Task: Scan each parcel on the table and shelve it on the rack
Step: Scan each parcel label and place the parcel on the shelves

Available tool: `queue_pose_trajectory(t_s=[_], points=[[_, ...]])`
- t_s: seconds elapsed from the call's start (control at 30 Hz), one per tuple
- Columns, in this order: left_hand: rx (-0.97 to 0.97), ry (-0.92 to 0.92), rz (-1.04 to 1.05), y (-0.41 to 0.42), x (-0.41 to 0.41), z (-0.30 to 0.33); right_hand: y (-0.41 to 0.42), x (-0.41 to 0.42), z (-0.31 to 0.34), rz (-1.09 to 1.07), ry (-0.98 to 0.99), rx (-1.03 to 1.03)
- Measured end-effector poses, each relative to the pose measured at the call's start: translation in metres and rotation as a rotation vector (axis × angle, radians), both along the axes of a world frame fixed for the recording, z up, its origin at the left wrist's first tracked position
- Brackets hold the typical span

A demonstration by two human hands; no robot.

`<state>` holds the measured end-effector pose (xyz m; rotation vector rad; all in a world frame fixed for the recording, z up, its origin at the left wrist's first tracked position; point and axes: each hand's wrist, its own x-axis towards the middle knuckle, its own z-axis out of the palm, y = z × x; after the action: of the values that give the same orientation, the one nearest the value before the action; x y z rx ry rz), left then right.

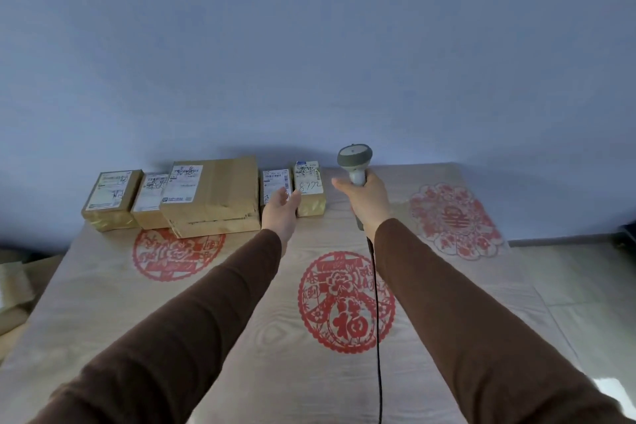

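Five cardboard parcels stand in a row along the far edge of the table [103,303], hard against the blue wall [309,45]. From the left: a small box [110,198], a second small box [150,200] touching it, a large box [213,196] that juts nearer than its neighbours, then a narrow labelled box [274,184] and a box marked 872 [309,191] at the right end of the row. Each carries a white label on top; the print is too blurred to read.

The left hand [280,212] reaches out palm up with fingers straight and relaxed, its fingertips over the front of the narrow labelled box and just beside the box marked 872; whether it actually touches either one is hard to say from this angle. The right hand [364,200] grips the handle of a grey barcode scanner [354,160], head raised, right of the row. Its black cable [377,320] drops toward the near edge.

Right of the last parcel the far edge is bare tabletop, with a red flower paper-cut [454,220] near the right corner. Two round red paper-cuts [346,303] lie on the broad open middle. Beyond the right edge is pale tiled floor [585,286]; off the left edge, some crumpled wrapping [13,286].
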<state>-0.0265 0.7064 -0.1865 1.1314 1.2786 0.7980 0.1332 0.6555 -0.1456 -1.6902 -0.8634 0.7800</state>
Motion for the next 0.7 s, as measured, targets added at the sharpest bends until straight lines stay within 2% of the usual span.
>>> queue_pose_trajectory(t_s=[0.3,0.7], points=[[-0.043,0.153,-0.025,0.090,0.049,-0.051,0.102,0.028,-0.087,-0.052,0.197,-0.143],[-0.122,0.222,-0.003,0.135,0.085,-0.092,0.146,0.040,-0.156,-0.090,0.330,-0.294]])
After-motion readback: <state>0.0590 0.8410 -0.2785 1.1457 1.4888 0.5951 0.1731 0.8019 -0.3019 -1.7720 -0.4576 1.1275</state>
